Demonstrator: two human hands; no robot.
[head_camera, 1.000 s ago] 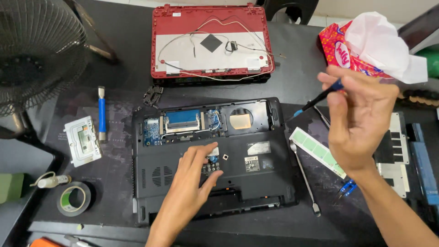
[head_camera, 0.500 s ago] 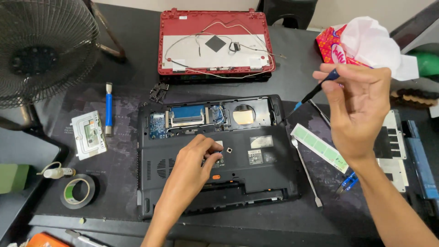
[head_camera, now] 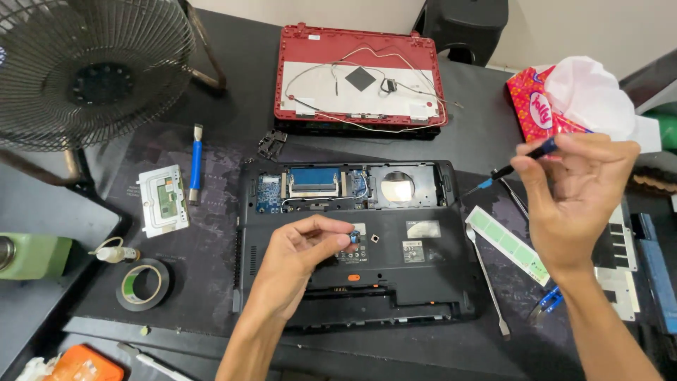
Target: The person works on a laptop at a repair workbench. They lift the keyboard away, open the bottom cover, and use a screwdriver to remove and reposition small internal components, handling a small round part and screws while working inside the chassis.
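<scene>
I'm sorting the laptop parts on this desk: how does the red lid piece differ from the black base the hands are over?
The red lid is red with a pale inner panel and loose wires; the black base is black, showing a blue circuit board through an opening. The lid lies farther back, untouched; the left hand rests on the base, pinching a small part. Both lie flat on the dark desk.

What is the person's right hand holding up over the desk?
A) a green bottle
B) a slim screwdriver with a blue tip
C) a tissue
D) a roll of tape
B: the right hand pinches a slim screwdriver in the air, its blue tip pointing down-left toward the opened black laptop base, while the roll of tape lies untouched on the mat.
</scene>
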